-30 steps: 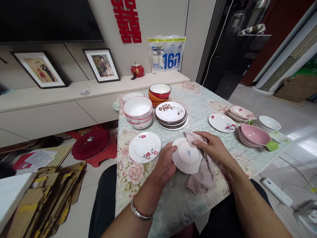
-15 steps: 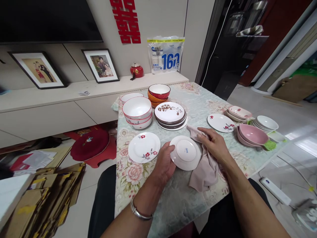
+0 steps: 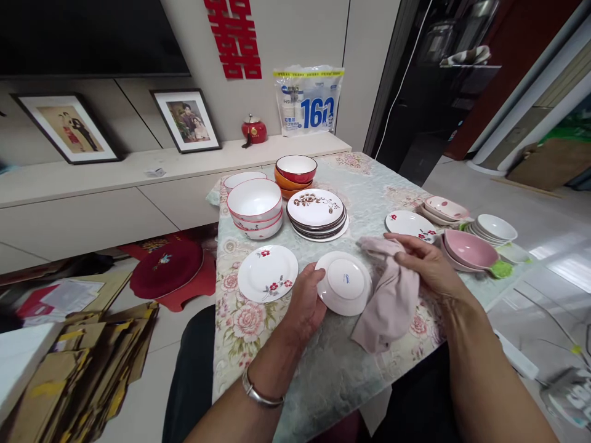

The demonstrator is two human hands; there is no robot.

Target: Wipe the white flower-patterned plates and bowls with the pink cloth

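Observation:
My left hand [image 3: 307, 301] grips the left edge of a small white plate [image 3: 345, 284], whose underside with a blue mark faces up. To the right of that plate, my right hand [image 3: 427, 263] pinches a pale pink cloth [image 3: 390, 301] that hangs down onto the table. The cloth lies close beside the plate's right edge. A white plate with red flowers [image 3: 268, 274] rests left of my left hand. Behind the held plate is a stack of brown-rimmed plates [image 3: 316, 208]. Another flowered plate [image 3: 409, 225] lies behind my right hand, partly hidden by it.
Red-rimmed white bowls [image 3: 255, 201] and red and orange bowls [image 3: 296, 169] are stacked at the back left of the table [image 3: 332, 375]. Pink dishes [image 3: 471, 249] and small white bowls [image 3: 497, 227] stand at the right. A shelf [image 3: 184, 169] runs behind.
My right hand has moved right, away from the small plate, pulling the upper part of the cloth with it. My left hand and the plate are nearly where they were.

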